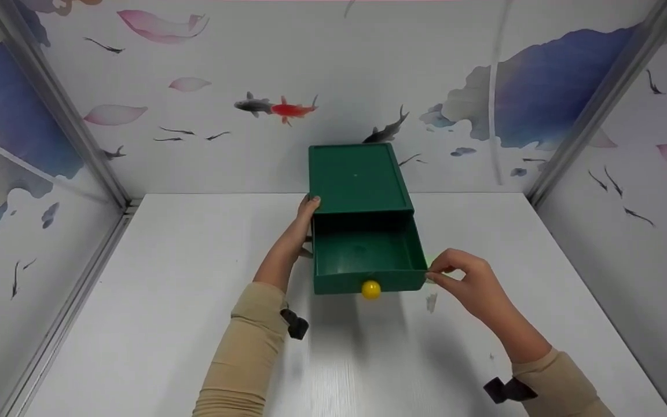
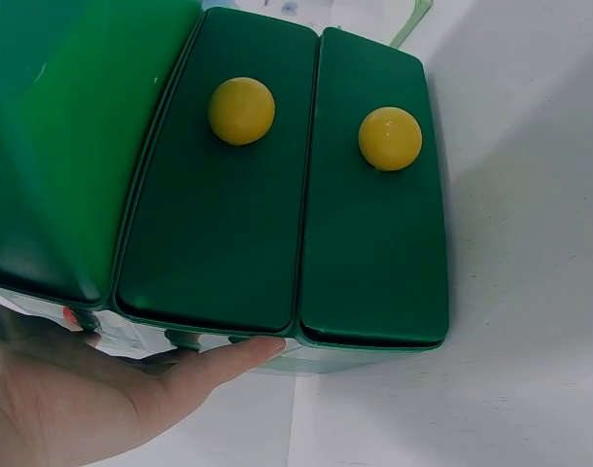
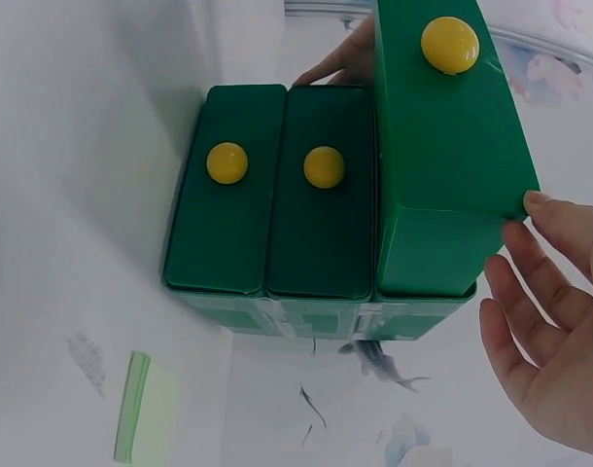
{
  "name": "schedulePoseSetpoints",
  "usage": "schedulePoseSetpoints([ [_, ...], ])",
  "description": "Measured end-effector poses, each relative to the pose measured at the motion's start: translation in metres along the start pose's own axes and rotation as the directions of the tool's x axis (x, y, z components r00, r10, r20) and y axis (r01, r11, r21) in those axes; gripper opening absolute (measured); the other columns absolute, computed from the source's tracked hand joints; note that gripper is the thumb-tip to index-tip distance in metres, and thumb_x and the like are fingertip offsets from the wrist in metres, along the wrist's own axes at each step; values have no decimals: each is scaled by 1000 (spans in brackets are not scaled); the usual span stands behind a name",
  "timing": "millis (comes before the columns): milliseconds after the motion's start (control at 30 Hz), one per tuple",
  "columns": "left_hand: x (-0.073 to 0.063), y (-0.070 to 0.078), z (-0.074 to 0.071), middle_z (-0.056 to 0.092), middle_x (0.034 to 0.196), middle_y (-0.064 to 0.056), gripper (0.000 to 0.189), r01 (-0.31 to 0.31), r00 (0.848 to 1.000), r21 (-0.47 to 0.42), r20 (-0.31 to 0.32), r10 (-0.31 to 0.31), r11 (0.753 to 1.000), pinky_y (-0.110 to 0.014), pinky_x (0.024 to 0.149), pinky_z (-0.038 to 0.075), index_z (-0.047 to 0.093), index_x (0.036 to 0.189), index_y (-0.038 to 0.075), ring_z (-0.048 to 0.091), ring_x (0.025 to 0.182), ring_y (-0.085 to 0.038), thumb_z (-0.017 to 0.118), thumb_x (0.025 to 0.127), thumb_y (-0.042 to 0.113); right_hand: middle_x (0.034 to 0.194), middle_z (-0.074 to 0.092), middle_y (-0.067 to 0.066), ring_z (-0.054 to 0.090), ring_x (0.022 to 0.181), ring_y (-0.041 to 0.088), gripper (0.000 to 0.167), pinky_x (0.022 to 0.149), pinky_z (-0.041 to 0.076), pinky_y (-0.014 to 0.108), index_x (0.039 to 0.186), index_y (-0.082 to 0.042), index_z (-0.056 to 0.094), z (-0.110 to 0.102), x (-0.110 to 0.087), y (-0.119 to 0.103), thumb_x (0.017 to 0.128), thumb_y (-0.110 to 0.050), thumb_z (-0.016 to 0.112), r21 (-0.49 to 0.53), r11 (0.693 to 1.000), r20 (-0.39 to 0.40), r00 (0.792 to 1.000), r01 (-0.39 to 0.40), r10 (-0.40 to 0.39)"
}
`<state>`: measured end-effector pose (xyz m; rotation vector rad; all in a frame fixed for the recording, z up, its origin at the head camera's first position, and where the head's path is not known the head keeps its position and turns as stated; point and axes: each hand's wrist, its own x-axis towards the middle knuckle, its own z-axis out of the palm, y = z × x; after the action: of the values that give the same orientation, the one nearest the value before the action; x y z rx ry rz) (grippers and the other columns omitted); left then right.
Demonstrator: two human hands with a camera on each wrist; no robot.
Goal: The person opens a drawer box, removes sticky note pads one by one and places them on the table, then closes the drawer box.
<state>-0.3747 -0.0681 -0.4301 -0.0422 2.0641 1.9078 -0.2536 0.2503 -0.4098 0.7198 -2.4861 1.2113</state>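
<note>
A green drawer cabinet (image 1: 359,176) stands at the back of the white table. Its top drawer (image 1: 339,283), with a round yellow knob (image 1: 371,289), is pulled far out, and no contents show inside. Below it, two lower drawers (image 3: 321,233) are closed, each with a yellow knob. My left hand (image 1: 296,229) rests against the cabinet's left side, thumb near the top front edge; in the left wrist view its fingers are partly hidden. At the front right corner of the top drawer, my right hand (image 1: 472,284) pinches the edge between thumb and forefinger.
White walls (image 1: 206,168) printed with fish and petals enclose the table (image 1: 189,278) at the back and both sides. A pale green item (image 3: 146,409) lies on the table to the right of the cabinet, mostly hidden by my hand in the head view.
</note>
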Motion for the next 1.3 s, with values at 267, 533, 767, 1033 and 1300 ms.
schedulePoseSetpoints([
  [267,0,3,-2,6,158,-18,89,13,1000,-2,-2,-13,1000,-70,95,33,-7,156,34,28,132,-52,33,88,74,80,63,-6,59,77,12,21,73,51,20,78,-13,65,4,12,3,82,5,75,16,1000,-7,1000,-7,7],
  [533,-2,3,-3,3,160,-16,90,27,1000,-3,-1,-27,1000,-70,97,31,-7,157,33,25,134,-51,33,87,75,82,63,-6,59,79,13,18,73,51,23,79,-12,65,6,23,4,83,2,74,-25,998,-4,999,-53,53],
  [767,0,2,-3,4,160,-15,91,27,1000,-6,6,-27,1000,-69,96,33,-7,157,33,27,133,-50,33,87,76,80,63,-4,59,77,13,18,71,52,27,78,-9,64,7,34,7,82,5,74,-61,998,-25,999,-32,31],
  [1033,1,1,-3,4,160,-14,89,44,999,-20,11,-44,999,-68,96,33,-8,156,34,26,134,-50,33,88,74,79,63,-1,60,76,14,16,70,52,24,77,-8,66,7,44,8,83,5,74,-77,996,-36,999,-41,38],
  [1300,3,5,-1,0,161,-13,87,57,998,-36,7,-57,998,-70,96,32,-7,157,33,22,135,-50,35,90,70,79,64,2,60,74,15,13,68,51,22,79,-6,68,10,52,12,83,6,74,-112,993,-87,996,-37,27],
])
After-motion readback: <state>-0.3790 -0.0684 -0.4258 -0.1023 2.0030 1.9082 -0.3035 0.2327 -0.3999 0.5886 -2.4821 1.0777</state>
